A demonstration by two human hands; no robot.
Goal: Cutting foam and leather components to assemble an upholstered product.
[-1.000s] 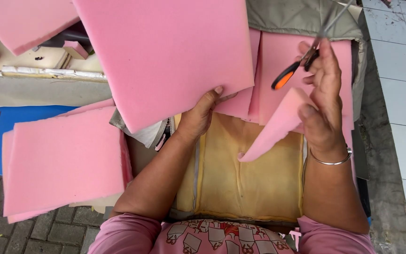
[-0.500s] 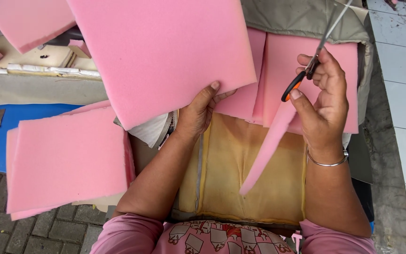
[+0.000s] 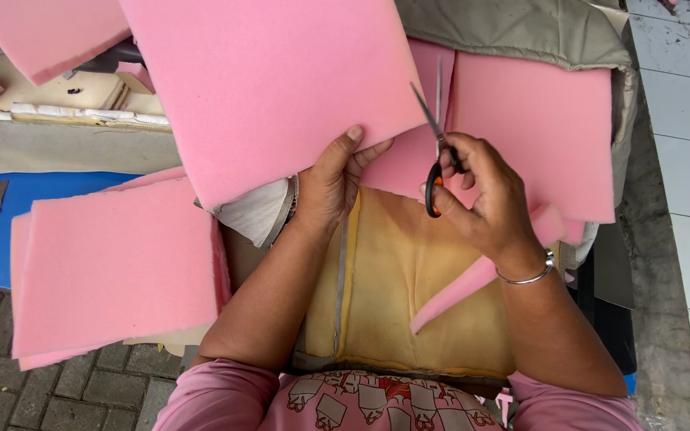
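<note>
My left hand (image 3: 335, 179) grips the near edge of a large pink foam sheet (image 3: 273, 80), thumb on top, holding it tilted up. My right hand (image 3: 485, 195) holds scissors (image 3: 434, 156) with orange and black handles, blades open and pointing away at the sheet's right edge. A long cut strip of pink foam (image 3: 473, 279) hangs down from under my right hand over a worn yellow seat cushion (image 3: 393, 287) in front of me. A silver bangle sits on my right wrist.
Another pink foam sheet (image 3: 537, 120) lies over the cushion at the right. A stack of pink foam sheets (image 3: 113, 271) rests at my left over a blue surface (image 3: 41, 207). Grey fabric (image 3: 513, 28) lies at the back, brick paving bottom left, white tiles at right.
My right hand has swung the scissors left to the edge of the big sheet, blades now open. The cut strip has dropped lower under my hand.
</note>
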